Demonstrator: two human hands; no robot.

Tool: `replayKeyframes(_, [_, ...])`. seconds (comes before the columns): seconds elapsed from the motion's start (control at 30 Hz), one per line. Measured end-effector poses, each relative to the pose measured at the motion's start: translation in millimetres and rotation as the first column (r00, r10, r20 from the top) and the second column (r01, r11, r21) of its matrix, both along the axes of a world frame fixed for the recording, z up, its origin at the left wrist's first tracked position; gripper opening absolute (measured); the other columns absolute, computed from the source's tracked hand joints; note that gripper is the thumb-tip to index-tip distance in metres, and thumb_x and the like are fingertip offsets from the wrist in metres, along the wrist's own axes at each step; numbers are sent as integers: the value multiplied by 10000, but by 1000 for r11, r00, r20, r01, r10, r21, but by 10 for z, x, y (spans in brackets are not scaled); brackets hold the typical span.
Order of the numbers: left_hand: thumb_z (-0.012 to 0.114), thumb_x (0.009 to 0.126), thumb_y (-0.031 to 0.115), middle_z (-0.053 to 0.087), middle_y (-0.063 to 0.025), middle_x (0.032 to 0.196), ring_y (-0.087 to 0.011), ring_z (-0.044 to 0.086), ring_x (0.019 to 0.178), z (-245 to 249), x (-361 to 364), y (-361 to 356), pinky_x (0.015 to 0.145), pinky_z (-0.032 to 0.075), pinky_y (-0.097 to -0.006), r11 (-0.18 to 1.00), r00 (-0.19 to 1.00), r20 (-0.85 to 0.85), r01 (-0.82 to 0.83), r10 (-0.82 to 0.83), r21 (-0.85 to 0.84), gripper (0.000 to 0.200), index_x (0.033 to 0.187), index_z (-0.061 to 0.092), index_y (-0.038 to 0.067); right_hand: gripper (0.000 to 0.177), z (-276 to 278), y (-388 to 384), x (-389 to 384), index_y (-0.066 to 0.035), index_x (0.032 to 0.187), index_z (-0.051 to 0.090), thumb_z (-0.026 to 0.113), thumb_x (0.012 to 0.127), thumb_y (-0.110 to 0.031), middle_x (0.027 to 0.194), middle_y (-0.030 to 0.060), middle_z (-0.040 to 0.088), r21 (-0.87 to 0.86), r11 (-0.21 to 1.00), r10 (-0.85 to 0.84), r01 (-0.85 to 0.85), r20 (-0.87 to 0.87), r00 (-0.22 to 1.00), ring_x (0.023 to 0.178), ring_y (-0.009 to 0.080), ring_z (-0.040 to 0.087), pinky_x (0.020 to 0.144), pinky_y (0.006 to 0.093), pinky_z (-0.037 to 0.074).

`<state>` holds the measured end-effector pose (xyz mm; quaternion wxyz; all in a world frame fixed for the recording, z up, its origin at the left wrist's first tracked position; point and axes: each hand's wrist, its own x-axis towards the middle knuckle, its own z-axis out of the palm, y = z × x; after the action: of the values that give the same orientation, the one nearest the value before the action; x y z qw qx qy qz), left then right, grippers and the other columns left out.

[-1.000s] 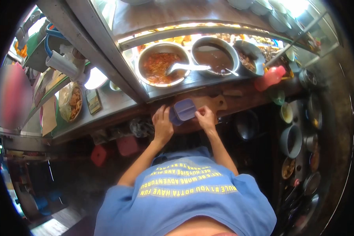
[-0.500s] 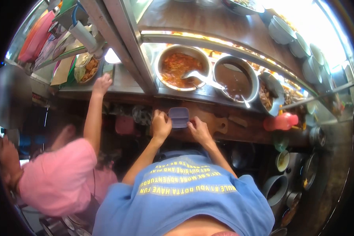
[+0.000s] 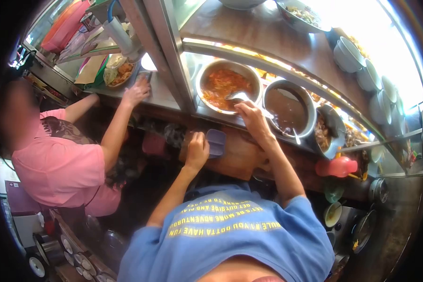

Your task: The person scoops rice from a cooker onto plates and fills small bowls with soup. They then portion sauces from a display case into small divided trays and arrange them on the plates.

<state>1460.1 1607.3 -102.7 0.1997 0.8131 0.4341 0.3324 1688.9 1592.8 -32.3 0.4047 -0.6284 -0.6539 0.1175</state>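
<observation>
My left hand [image 3: 198, 151] is closed on the left edge of a small purple two-compartment container [image 3: 216, 141], held above a wooden board [image 3: 239, 163]. My right hand [image 3: 253, 117] reaches forward, fingers wrapped round the handle of a serving spoon [image 3: 240, 96]. The spoon's bowl lies in a metal pot [image 3: 199, 91] of red-orange stew, and its handle extends over the rim. Right beside it stands a second pot [image 3: 311, 109] with dark brown sauce and another utensil handle [image 3: 296, 136] leaning out.
On the left, a person in a pink shirt [image 3: 63, 164] has one hand [image 3: 137, 91] on the counter. A metal post [image 3: 167, 51] rises between us. A basin of meat [image 3: 336, 134] and a pink bottle [image 3: 336, 167] are to the right. White bowls [image 3: 348, 54] line the shelf above.
My right hand has left the container and moved up and right onto the spoon handle. My left hand keeps the container. The person in pink has shifted, and the view has tilted slightly.
</observation>
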Motion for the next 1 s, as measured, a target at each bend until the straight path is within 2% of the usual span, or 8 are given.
replayKeyframes(0.07, [578, 811, -9, 567, -131, 736, -235, 616, 585, 15, -79, 51, 514, 505, -355, 953, 989, 126, 107, -74, -284, 105, 783, 477, -20, 136, 282, 31, -37, 18, 947, 638, 573, 884, -84, 908, 159, 619, 81, 995, -63, 66, -36, 997, 805, 340, 618, 729, 380, 498])
replayKeyframes(0.1, [567, 829, -23, 574, -72, 694, -111, 585, 520, 24, -99, 38, 463, 534, -274, 852, 967, 254, 137, -6, -505, 110, 775, 474, 0, 134, 408, 73, -59, 15, 952, 639, 572, 885, -81, 914, 160, 628, 119, 991, -63, 68, -43, 997, 818, 338, 623, 736, 373, 499])
replayKeyframes(0.2, [561, 833, -43, 567, -37, 733, -93, 592, 586, 11, -182, 75, 514, 574, -265, 751, 941, 334, 185, 50, -634, 107, 810, 476, 18, 132, 430, 407, -95, 6, 958, 647, 574, 882, -73, 933, 162, 645, 197, 978, -52, 63, -63, 997, 850, 334, 631, 756, 365, 502])
replayKeyframes(0.4, [590, 772, -82, 553, -50, 814, -130, 613, 684, 52, -378, 103, 514, 563, -268, 587, 777, 596, 390, 204, -709, 183, 860, 477, 32, 131, -50, 1044, -13, -17, 951, 675, 587, 863, -60, 962, 166, 659, 245, 969, 0, 9, -34, 999, 892, 328, 638, 800, 372, 504])
replayKeyframes(0.53, [582, 772, -87, 554, -49, 823, -129, 616, 732, 67, -537, 122, 559, 566, -265, 528, 745, 619, 432, 247, -731, 216, 903, 461, 34, 132, -124, 886, -83, -16, 944, 676, 600, 855, -77, 926, 158, 668, 96, 984, 152, -151, 1, 988, 870, 302, 653, 790, 357, 513])
replayKeyframes(0.73, [567, 772, -98, 587, -69, 881, -133, 620, 784, 161, -645, 178, 619, 555, -264, 465, 709, 626, 457, 325, -758, 237, 930, 468, 48, 116, 184, 767, -205, 6, 915, 671, 593, 866, -66, 880, 163, 674, 96, 983, -128, 156, -246, 961, 825, 287, 660, 749, 343, 506])
replayKeyframes(0.87, [553, 791, -90, 628, -88, 958, -117, 631, 790, 158, -654, 246, 670, 563, -254, 406, 694, 645, 515, 320, -755, 312, 1073, 483, 26, 114, -13, 832, -206, 2, 911, 672, 587, 865, -59, 874, 167, 672, -25, 983, -183, 181, -162, 970, 799, 294, 657, 735, 347, 503])
replayKeyframes(1.0, [560, 801, -47, 633, -90, 971, -130, 617, 816, 136, -628, 330, 688, 516, -250, 396, 700, 655, 536, 287, -746, 293, 1092, 561, -22, 122, 61, 870, -192, 9, 908, 666, 590, 864, -75, 869, 175, 668, 114, 958, -235, 261, -201, 951, 815, 298, 652, 740, 356, 498])
